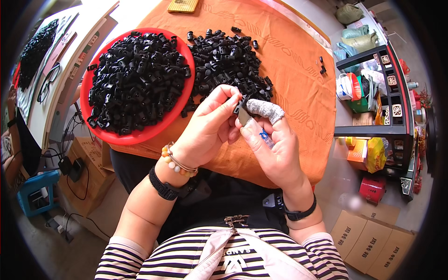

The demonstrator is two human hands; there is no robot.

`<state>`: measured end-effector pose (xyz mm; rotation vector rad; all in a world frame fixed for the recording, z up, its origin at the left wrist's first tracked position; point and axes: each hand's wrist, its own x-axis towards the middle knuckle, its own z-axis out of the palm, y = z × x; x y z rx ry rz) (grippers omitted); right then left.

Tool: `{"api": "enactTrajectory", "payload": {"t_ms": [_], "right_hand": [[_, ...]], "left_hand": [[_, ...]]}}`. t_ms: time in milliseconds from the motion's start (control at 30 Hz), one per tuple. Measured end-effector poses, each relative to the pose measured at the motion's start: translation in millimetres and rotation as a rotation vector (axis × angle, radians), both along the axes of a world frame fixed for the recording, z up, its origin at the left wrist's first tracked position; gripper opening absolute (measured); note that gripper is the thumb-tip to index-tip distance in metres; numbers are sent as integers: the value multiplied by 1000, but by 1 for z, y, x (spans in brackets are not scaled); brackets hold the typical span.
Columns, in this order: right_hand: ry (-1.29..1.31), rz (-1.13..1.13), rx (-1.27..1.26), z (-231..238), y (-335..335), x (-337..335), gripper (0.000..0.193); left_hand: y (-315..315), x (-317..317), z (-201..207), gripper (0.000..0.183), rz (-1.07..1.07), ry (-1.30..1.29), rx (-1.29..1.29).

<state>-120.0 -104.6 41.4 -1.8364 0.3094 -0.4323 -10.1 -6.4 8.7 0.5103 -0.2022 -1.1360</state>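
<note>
My left hand (pixel 212 116) pinches a small black plastic part (pixel 236 109) between thumb and fingertips, over the near side of the table. In my right hand (pixel 282 149) is a small knife (pixel 244 118) with a short grey blade and a pale wrapped handle. The blade is right against the black part; the exact contact is hidden by my fingers. A grey knitted cover (pixel 265 110) sheathes my right index finger. Just beyond my hands lies a loose pile of similar black parts (pixel 228 60).
A red basin (pixel 191 70) heaped with black parts stands at the left on the orange tablecloth (pixel 298 140). A few small pieces (pixel 322 69) lie at the far right. Shelves (pixel 373 130) with bags and tubs stand right of the table; flattened cardboard (pixel 373 242) lies below.
</note>
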Motion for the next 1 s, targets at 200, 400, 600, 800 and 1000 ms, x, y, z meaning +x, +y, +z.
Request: {"api": "enactTrajectory", "payload": {"t_ms": [200,400,600,800,1000], "right_hand": [[13,-14,-41,0,2,2,34],[-19,-11,-76,-2,2,4,35],[12,34,77,2,-2,4,34],[20,68,279,3,-2,5,33],[23,92,382,3,-1,6,33]], "left_hand": [[1,0,2,11,54,-20,43],[2,2,-5,10,30,-34,3],[0,1,-4,9,44,6,9],[0,0,-8,8,53,-52,-27],[1,3,-9,7,34,-44,-57]]}}
